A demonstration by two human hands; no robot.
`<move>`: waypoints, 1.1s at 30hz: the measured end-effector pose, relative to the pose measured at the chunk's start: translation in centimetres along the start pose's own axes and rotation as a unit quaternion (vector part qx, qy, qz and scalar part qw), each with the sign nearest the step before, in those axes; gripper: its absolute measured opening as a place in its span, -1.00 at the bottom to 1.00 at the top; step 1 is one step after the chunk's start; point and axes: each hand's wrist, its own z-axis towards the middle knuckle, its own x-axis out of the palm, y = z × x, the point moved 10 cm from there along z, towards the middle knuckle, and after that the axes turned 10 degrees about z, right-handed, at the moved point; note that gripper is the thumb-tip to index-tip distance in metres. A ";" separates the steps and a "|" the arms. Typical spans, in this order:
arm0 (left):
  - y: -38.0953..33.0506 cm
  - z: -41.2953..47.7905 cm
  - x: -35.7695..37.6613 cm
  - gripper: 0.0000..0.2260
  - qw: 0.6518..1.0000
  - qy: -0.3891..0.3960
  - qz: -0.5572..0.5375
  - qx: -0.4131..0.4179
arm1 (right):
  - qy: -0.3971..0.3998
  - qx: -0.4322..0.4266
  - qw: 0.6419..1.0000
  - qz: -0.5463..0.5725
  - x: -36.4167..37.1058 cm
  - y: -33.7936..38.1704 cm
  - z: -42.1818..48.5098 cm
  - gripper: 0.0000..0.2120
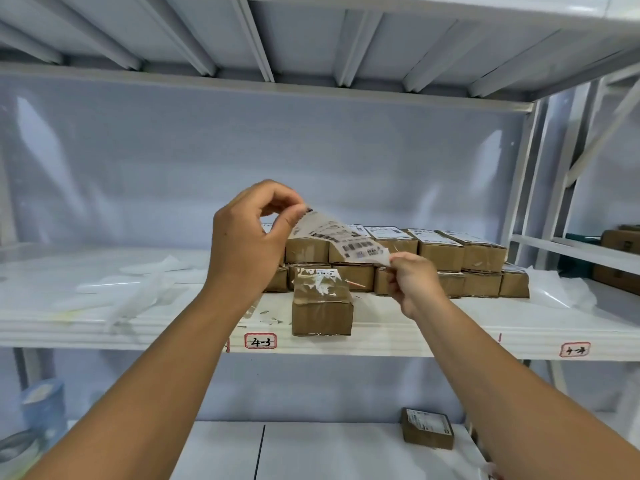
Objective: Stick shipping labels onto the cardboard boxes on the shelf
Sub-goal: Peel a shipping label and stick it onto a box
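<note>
Cardboard box (322, 313), one, fronts two stacked rows (450, 258); left hand (249, 237) and right hand (414, 278) pinch one label (346, 237).

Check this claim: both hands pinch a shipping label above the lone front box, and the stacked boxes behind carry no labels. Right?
Wrong on one point: the head view shows white labels on top of the stacked boxes. The left hand and right hand do pinch a shipping label above the lone front box.
</note>
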 end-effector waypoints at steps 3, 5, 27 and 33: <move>1.5 0.0 -1.8 -0.85 0.996 -0.066 -0.030 -0.055 | -0.114 -0.029 0.991 0.065 -3.4 0.2 1.1 -0.63; 3.7 0.2 -3.0 -0.83 0.985 -0.111 -0.058 -0.121 | -0.141 -0.046 0.982 0.117 -4.2 0.2 1.3 -0.62; 17.5 -4.3 -5.4 -0.87 0.799 -0.213 -0.398 -0.396 | 0.280 -0.135 0.938 -0.153 21.8 2.9 -6.1 -0.71; 20.4 -5.4 -7.2 -0.84 0.791 -0.244 -0.386 -0.407 | 0.328 -0.052 0.928 -0.168 27.0 -2.6 -6.9 -0.91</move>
